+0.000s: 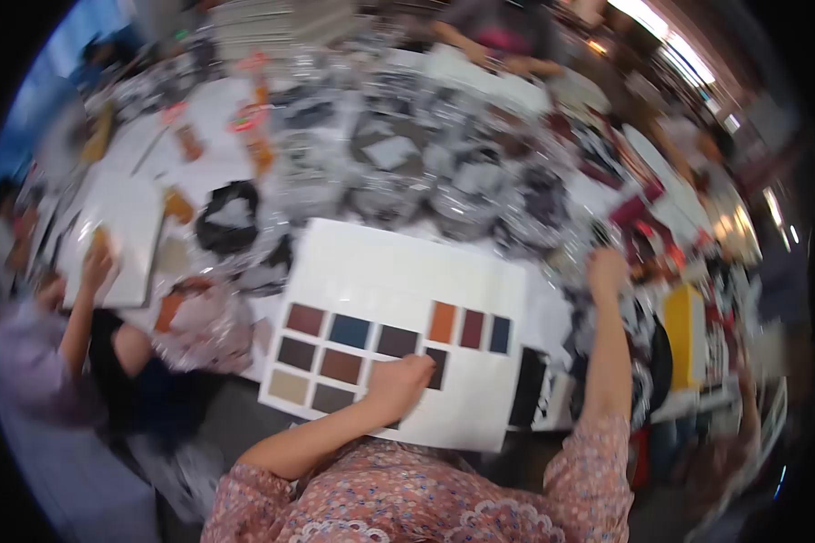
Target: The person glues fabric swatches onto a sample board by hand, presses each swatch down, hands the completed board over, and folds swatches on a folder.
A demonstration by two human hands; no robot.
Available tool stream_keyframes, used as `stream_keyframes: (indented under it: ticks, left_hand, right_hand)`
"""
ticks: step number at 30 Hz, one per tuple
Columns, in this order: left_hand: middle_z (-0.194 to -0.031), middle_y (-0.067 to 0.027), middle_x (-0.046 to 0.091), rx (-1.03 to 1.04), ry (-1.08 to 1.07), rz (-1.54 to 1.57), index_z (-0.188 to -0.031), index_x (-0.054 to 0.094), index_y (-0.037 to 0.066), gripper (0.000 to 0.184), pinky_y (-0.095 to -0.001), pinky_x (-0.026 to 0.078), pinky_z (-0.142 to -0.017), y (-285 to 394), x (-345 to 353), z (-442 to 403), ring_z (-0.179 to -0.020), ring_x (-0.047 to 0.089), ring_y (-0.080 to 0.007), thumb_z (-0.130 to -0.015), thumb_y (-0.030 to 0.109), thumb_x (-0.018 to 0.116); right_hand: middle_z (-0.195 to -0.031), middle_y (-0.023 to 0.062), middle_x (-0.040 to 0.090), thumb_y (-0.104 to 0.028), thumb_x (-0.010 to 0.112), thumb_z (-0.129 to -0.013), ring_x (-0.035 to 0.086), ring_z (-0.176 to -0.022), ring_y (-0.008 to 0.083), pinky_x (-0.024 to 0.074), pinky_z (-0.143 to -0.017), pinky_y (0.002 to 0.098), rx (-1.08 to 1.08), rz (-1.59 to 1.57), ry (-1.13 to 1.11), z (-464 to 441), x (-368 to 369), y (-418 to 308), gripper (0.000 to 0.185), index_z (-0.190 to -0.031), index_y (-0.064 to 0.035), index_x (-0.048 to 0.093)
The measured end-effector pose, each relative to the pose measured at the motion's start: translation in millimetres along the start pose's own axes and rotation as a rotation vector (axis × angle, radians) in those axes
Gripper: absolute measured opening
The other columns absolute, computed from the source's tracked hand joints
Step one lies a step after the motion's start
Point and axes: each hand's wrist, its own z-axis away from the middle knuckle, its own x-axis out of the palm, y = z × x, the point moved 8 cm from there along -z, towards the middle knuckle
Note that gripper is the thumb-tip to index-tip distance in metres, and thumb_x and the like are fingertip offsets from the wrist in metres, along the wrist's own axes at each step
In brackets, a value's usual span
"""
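Note:
A large white card with rows of coloured squares lies tilted in front of me, over the table's near edge. My left hand rests on its lower middle, fingers closed at a dark square; what they pinch is too small to make out. To the right of the card, my right hand reaches out over plastic-wrapped items, its fingers closed and blurred. Whether it holds anything cannot be seen.
Many bundles in clear plastic cover the table. A co-worker at the left has a hand on a white board. Another person stands across the table. A yellow panel stands at the right.

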Motion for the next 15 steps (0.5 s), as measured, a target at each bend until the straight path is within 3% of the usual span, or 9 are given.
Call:
stream_keyframes:
  ticks: [3, 5, 6, 7, 8, 11, 12, 13, 15]
  left_hand:
    - [-0.086, -0.0108, 0.067, -0.032, -0.066, 0.015, -0.096, 0.064, 0.008, 0.015, -0.0420, 0.052, -0.064, -1, 0, -1, -0.073, 0.066, -0.0313, -0.088, 0.021, 0.063]
    - [-0.086, -0.0117, 0.068, -0.031, -0.022, 0.219, -0.098, 0.064, 0.009, 0.015, -0.0391, 0.053, -0.064, 4, -23, -3, -0.074, 0.066, -0.0313, -0.091, 0.021, 0.060]
    - [-0.086, -0.0119, 0.068, -0.035, -0.001, 0.209, -0.100, 0.064, 0.010, 0.015, -0.0385, 0.053, -0.064, 1, -37, -8, -0.074, 0.066, -0.0309, -0.091, 0.022, 0.060]
    - [-0.085, -0.0122, 0.068, -0.033, 0.013, 0.203, -0.101, 0.064, 0.010, 0.016, -0.0379, 0.053, -0.063, -3, -51, -16, -0.073, 0.066, -0.0306, -0.091, 0.022, 0.060]
    - [-0.084, -0.0119, 0.067, 0.011, 0.077, 0.089, -0.102, 0.064, 0.011, 0.014, -0.0379, 0.052, -0.063, -17, -63, -29, -0.073, 0.066, -0.0297, -0.091, 0.019, 0.059]
    - [-0.089, -0.0116, 0.066, -0.121, 0.359, 0.058, -0.102, 0.063, 0.010, 0.016, -0.0368, 0.052, -0.067, -73, -142, -81, -0.078, 0.067, -0.0261, -0.086, 0.012, 0.060]
    - [-0.090, -0.0118, 0.064, -0.210, 0.476, -0.038, -0.102, 0.062, 0.010, 0.016, -0.0373, 0.051, -0.068, -103, -165, -99, -0.082, 0.065, -0.0274, -0.086, 0.010, 0.059]
    - [-0.093, -0.0126, 0.064, -0.119, 0.621, -0.111, -0.107, 0.062, 0.011, 0.020, -0.0457, 0.051, -0.070, -122, -194, -115, -0.084, 0.063, -0.0342, -0.088, 0.014, 0.056]
    - [-0.102, -0.0135, 0.062, -0.126, 0.714, -0.426, -0.114, 0.061, 0.011, 0.031, -0.0448, 0.051, -0.077, -143, -238, -142, -0.094, 0.061, -0.0332, -0.083, 0.011, 0.059]
  right_hand:
    - [-0.087, 0.0129, 0.064, -0.017, 0.062, -0.077, 0.062, -0.079, 0.0335, 0.0494, -0.068, 0.0462, -0.037, -0.039, 0.167, 4, -4, -2, 0.012, -0.081, -0.0115, 0.072]
    - [-0.092, 0.0151, 0.069, -0.024, 0.057, -0.089, 0.066, -0.083, 0.0368, 0.0512, -0.073, 0.0479, 0.183, -0.208, 0.209, 2, 13, 33, 0.018, -0.099, -0.0125, 0.067]
    - [-0.087, 0.0150, 0.070, -0.029, 0.055, -0.092, 0.067, -0.077, 0.0362, 0.0513, -0.069, 0.0469, 0.390, -0.280, 0.204, 7, -2, 43, 0.021, -0.104, -0.0119, 0.062]
    - [-0.081, 0.0124, 0.069, -0.032, 0.053, -0.095, 0.067, -0.070, 0.0310, 0.0506, -0.062, 0.0432, 0.369, -0.488, 0.332, 4, 19, 72, 0.023, -0.107, -0.0123, 0.059]
    - [-0.081, 0.0090, 0.068, -0.029, 0.052, -0.097, 0.066, -0.067, 0.0222, 0.0486, -0.056, 0.0356, 0.394, -0.770, 0.237, 2, 20, 78, 0.022, -0.102, -0.0088, 0.059]
    - [-0.085, 0.0060, 0.068, -0.027, 0.051, -0.099, 0.064, -0.066, 0.0157, 0.0461, -0.053, 0.0298, 0.345, -1.228, 0.204, 16, 8, 60, 0.023, -0.098, -0.0051, 0.058]
    - [-0.086, 0.0040, 0.068, -0.020, 0.056, -0.097, 0.061, -0.066, 0.0124, 0.0469, -0.058, 0.0251, 0.324, -1.274, 0.110, 30, 0, 52, 0.017, -0.096, -0.0033, 0.058]
    - [-0.087, 0.0043, 0.067, -0.017, 0.058, -0.095, 0.061, -0.067, 0.0126, 0.0473, -0.060, 0.0252, 0.267, -1.279, 0.137, 43, -10, 38, 0.015, -0.098, -0.0027, 0.059]
    - [-0.089, 0.0049, 0.067, -0.012, 0.062, -0.091, 0.060, -0.069, 0.0129, 0.0483, -0.064, 0.0255, 0.191, -1.261, 0.189, 83, -37, 3, 0.014, -0.101, -0.0014, 0.060]
